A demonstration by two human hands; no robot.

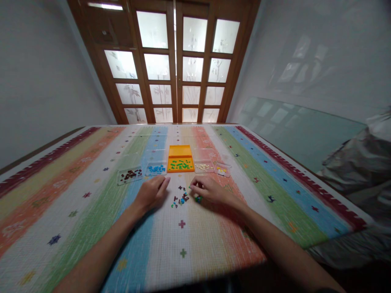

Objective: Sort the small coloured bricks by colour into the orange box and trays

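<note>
Loose bricks [182, 199] lie scattered on the striped cloth [166, 240] at the frame's lower center. Left of them, the left hand [152, 190] rests with fingers curled, its grip hidden; at right, the right hand [205, 188] bends over a small green-and-blue cluster [198, 199], whether pinching a piece impossible to tell. Fingertip handling, one brick at a time, would likely suit pieces this tiny.

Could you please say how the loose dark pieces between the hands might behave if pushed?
The dark pieces look small beside the right hand, so are probably light. Blocky outlines suggest they are stiff and may slide rather than roll. Lying close to loose blue pieces, they might nudge those along.
</note>
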